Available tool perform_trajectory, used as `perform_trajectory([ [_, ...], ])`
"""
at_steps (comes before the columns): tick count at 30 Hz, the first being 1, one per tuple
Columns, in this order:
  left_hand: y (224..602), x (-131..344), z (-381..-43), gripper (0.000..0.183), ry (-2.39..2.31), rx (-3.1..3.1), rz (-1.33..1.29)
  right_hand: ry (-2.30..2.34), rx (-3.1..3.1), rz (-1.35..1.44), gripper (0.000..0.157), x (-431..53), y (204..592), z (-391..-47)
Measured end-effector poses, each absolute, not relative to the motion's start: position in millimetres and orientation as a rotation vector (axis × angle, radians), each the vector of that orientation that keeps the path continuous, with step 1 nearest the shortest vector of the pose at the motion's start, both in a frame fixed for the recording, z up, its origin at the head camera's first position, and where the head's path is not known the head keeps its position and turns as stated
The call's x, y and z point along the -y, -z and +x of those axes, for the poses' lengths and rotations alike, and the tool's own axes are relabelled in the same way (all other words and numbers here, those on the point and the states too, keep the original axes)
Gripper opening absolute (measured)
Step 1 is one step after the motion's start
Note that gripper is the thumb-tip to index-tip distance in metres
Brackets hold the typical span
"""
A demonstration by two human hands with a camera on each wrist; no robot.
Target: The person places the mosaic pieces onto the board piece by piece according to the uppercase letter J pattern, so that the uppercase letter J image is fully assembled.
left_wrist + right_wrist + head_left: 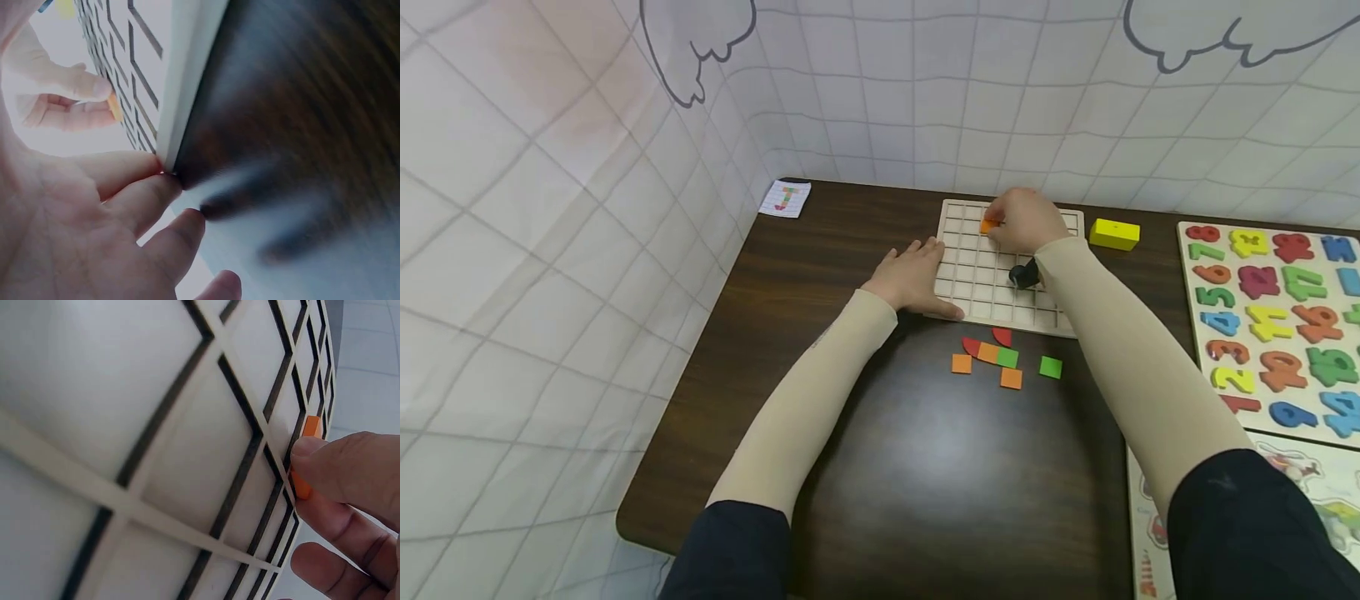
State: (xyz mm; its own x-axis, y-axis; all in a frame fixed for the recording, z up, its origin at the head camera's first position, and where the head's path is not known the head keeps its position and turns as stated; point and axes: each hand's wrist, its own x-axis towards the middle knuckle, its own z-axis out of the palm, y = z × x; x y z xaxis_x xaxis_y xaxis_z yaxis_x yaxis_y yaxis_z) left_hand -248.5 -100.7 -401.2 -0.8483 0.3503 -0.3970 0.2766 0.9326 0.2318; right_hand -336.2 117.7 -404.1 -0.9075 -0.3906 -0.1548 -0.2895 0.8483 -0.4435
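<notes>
A pale wooden grid board (977, 279) lies near the table's far edge. Over its far rows, my right hand (1026, 219) pinches an orange square tile (304, 487) between thumb and fingertip, right at the grid. At the board's left side rests my left hand (908, 279), fingers extended; the left wrist view shows its fingertips against the rim (178, 94). Just in front of the board lie loose tiles: two red rounded pieces (1002, 337), orange squares (961, 364) and green squares (1051, 367). One red, one orange and one green tile sit side by side.
A yellow block (1115, 235) stands right of the grid board. Farther right are a board of colourful numbers and letters (1198, 333) and a picture puzzle board (1157, 575). A small card with a coloured tile pattern (786, 199) lies at the far left corner.
</notes>
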Motion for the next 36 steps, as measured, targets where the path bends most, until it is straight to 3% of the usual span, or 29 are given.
perform_trajectory([
  [17, 406, 89, -247, 0.124, -0.191, -2.635, 0.498, 0.563, -2.856, -0.587, 0.046, -137, 403, -311],
  [25, 401, 100, -250, 0.124, -0.209, -2.606, 0.48, 0.563, -2.886, -0.777, 0.039, -142, 391, -261],
  [36, 398, 97, -251, 0.125, -0.25, -2.565, 0.527, 0.497, -2.763, -1.113, 0.017, -135, 393, -191],
])
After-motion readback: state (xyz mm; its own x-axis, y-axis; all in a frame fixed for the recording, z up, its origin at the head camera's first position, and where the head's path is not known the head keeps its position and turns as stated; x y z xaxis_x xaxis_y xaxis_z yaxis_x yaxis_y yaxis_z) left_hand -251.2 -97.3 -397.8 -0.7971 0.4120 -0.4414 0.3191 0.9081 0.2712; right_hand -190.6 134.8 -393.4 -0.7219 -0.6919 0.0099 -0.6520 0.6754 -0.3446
